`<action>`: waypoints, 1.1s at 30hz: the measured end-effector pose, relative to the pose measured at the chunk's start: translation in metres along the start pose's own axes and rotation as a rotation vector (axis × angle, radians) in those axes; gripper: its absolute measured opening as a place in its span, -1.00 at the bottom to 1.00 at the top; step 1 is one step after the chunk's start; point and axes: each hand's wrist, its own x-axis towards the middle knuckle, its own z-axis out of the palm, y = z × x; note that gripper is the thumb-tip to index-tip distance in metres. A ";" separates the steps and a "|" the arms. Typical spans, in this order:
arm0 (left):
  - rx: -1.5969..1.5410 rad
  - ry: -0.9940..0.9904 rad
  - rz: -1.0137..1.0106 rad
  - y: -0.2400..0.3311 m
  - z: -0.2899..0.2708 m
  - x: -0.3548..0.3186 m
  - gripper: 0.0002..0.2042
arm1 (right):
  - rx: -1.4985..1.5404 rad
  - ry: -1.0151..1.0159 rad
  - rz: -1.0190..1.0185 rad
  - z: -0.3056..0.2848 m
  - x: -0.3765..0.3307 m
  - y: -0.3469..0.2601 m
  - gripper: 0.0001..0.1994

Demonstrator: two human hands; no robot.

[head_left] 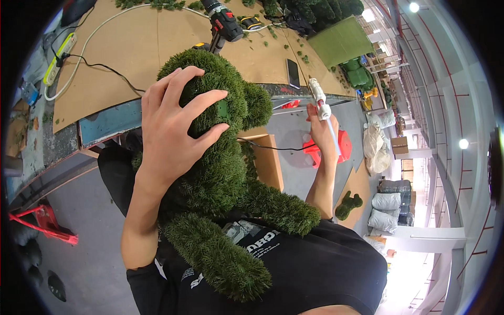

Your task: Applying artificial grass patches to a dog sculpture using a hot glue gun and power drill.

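Here's the green artificial-grass bear figure (220, 173), resting in the person's lap against a black shirt (315, 262), its shaggy limbs splaying out toward the lower edge of the view. The left hand (173, 126) is spread wide over the figure's round head, fingers pressing into the turf, palm flat, steadying it firmly. Off to the side, well apart from the bear, the right hand (323, 131) is closed around a white glue gun (320, 102), nozzle pointing up and away, with a thin black cord (273, 148) trailing back toward the figure.

By the look of it, this is the covering-and-fixing stage: one hand pins a patch of turf on the head while the gun waits. A small darker green square shows just beside the left fingertips, possibly a bare spot, though that's hard to tell. The next move would seem to call for bringing the nozzle over to the head without shifting the left-hand grip, keeping fingers away from the hot tip.

Beyond the bear, a worktop (252, 58) covered in brown cardboard carries a red and black cordless drill (223, 26), a dark phone (293, 72), scattered green scraps and a white power strip (59, 55) with its cables. A red plastic stool (344, 144) sits on the grey floor, and a smaller green figure (348, 205) lies further off.
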 end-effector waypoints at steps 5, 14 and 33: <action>0.020 -0.001 0.004 0.004 0.000 0.000 -0.50 | 0.354 -0.088 -0.169 -0.017 -0.016 -0.036 -0.65; 0.029 -0.007 0.004 0.004 0.000 0.001 -0.49 | 0.954 -0.593 -0.574 -0.041 -0.062 -0.077 -0.54; 0.011 0.006 -0.015 0.003 -0.002 -0.004 -0.46 | 0.486 -0.519 -0.681 -0.007 -0.076 -0.084 -0.75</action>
